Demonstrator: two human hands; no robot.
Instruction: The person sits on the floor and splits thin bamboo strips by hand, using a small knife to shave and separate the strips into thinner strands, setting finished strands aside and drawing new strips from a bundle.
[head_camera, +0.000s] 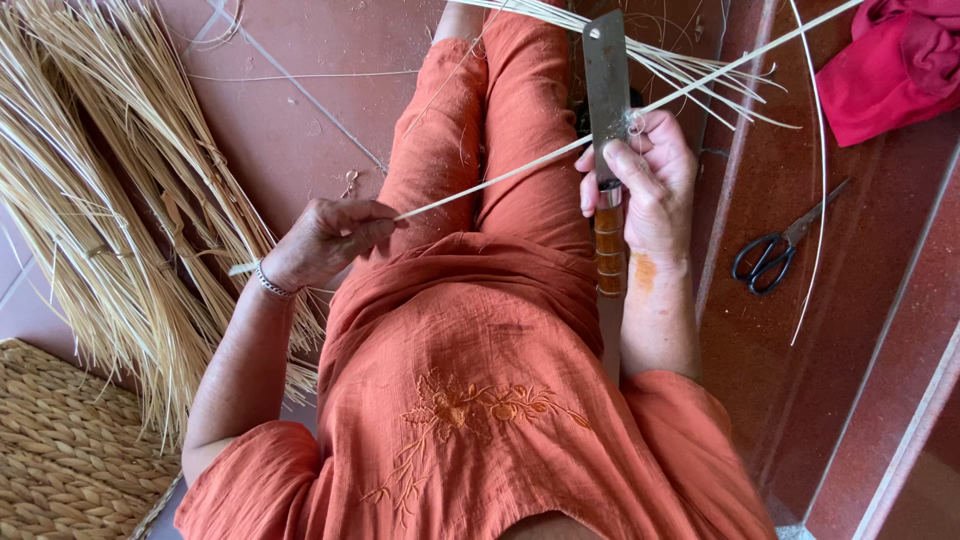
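My left hand (328, 238) pinches the near end of a long pale reed strip (500, 178) that runs up and to the right across my lap. My right hand (645, 180) grips a flat-bladed knife (606, 85) by its banded wooden handle, blade pointing away from me. The strip passes under my right thumb against the blade, with frayed fibres at that spot. More thin strips (690, 70) fan out beyond the blade. I sit in orange clothes, legs stretched over the tiled floor.
A big bundle of dry straw (110, 190) lies on the floor at left, above a woven mat (60, 450) in the lower left corner. Black-handled scissors (775, 255) rest on the step at right. A red cloth (895, 65) sits at top right.
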